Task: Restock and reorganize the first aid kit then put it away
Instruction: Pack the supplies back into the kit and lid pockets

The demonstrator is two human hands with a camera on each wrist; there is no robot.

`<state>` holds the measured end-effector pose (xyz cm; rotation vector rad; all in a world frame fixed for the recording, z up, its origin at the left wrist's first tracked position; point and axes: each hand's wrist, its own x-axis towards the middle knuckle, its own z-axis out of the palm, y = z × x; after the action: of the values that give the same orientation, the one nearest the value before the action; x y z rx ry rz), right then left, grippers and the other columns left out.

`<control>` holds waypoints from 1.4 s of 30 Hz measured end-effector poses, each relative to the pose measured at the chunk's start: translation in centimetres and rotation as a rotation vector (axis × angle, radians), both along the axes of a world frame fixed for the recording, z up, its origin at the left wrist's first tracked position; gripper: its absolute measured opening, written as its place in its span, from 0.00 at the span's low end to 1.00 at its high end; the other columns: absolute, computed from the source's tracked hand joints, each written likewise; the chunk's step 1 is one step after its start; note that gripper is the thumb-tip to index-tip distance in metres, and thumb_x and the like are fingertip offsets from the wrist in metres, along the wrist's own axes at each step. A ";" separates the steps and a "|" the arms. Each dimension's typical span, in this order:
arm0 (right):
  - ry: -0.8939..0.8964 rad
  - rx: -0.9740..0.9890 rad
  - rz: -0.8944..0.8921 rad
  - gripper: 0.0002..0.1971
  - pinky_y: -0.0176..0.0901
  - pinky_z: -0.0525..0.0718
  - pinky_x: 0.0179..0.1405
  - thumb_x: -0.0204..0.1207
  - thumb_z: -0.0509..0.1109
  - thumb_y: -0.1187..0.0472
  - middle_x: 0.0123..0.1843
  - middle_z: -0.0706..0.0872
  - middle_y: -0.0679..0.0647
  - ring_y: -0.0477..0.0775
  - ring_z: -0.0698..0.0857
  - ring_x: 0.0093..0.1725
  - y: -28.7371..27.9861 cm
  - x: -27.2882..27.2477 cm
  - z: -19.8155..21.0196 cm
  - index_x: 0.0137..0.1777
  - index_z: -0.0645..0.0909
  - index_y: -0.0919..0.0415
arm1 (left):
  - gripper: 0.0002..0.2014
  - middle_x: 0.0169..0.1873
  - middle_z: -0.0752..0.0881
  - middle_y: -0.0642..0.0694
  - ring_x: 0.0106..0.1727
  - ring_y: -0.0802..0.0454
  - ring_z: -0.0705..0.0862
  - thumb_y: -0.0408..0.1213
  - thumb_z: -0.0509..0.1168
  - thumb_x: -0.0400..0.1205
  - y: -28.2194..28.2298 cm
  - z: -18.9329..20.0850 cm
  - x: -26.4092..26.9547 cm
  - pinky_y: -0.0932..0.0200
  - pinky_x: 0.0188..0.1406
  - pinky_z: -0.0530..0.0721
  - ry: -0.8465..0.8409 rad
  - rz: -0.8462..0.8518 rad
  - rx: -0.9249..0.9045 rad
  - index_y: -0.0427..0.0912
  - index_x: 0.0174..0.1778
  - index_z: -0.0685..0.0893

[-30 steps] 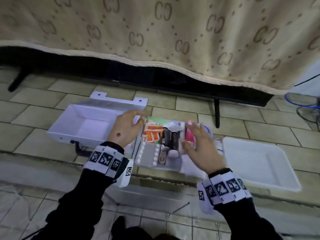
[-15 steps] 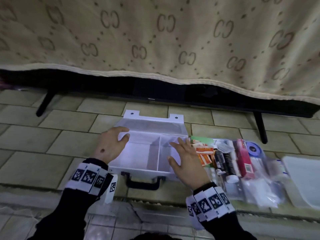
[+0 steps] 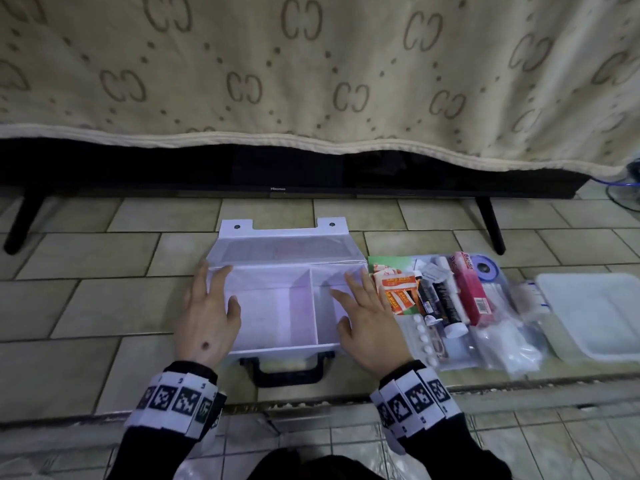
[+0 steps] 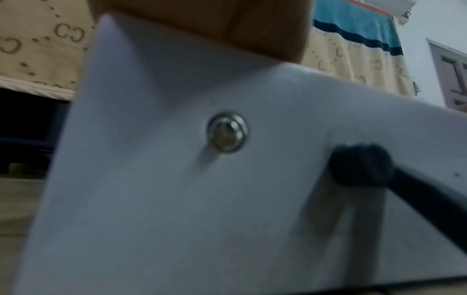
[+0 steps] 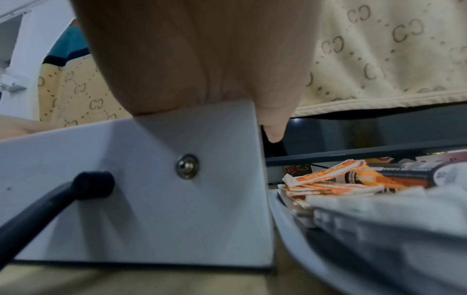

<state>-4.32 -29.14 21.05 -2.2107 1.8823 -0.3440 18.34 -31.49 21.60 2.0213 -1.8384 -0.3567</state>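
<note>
The white first aid box (image 3: pixel 277 317) lies open on the tiled floor, lid folded back, divider inside, both compartments bare. Its black handle (image 3: pixel 287 374) faces me. My left hand (image 3: pixel 211 306) rests on the box's left wall with the fingers straight and the thumb inside. On the right wall lies my right hand (image 3: pixel 363 306) in the same way. The wrist views show each palm on the rim: left hand (image 4: pixel 202 20), right hand (image 5: pixel 202 59), over the box front (image 4: pixel 177 199) (image 5: pixel 151 209). The supplies lie right of the box: orange plaster packets (image 3: pixel 394 289) (image 5: pixel 328 179), dark tubes (image 3: pixel 440 303), a pink carton (image 3: pixel 471 289).
A white tray (image 3: pixel 595 313) lies at the far right, past the supplies. A blue tape roll (image 3: pixel 485 268) and a pill strip (image 3: pixel 422 334) lie among the supplies. Behind, a blanket-covered television (image 3: pixel 277 174) stands on black legs (image 3: pixel 488 223). A step edge (image 3: pixel 311 403) runs in front.
Both hands left the supplies and moved left to the empty box. They now lie on its two side walls, and the box sits centred before me.
</note>
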 end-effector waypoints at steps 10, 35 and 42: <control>0.047 -0.041 0.012 0.26 0.63 0.60 0.69 0.63 0.53 0.58 0.69 0.81 0.62 0.69 0.74 0.72 0.9 -0.2 -0.4 0.60 0.83 0.54 | 0.23 0.79 0.64 0.39 0.73 0.35 0.69 0.30 0.61 0.81 1.0 -0.1 -0.3 0.40 0.62 0.75 0.057 0.042 -0.020 0.43 0.73 0.73; -0.273 -0.045 -0.647 0.20 0.42 0.74 0.61 0.77 0.60 0.69 0.67 0.79 0.63 0.61 0.78 0.65 -1.3 -16.1 7.7 0.69 0.75 0.62 | 0.15 0.64 0.83 0.41 0.62 0.41 0.81 0.36 0.58 0.83 0.3 4.1 -7.0 0.50 0.61 0.75 0.180 -0.106 0.083 0.45 0.65 0.80; 0.152 0.327 -0.882 0.20 0.54 0.72 0.66 0.79 0.63 0.57 0.69 0.73 0.70 0.68 0.70 0.70 -1.5 -24.2 4.0 0.65 0.74 0.71 | 0.14 0.57 0.86 0.39 0.60 0.38 0.81 0.39 0.64 0.81 -0.5 2.2 -10.6 0.52 0.59 0.76 0.261 0.002 0.234 0.39 0.61 0.81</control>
<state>-28.53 -30.68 25.04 -1.1342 2.6729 0.0165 7.72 -32.00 23.76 2.0099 -1.6986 -0.8282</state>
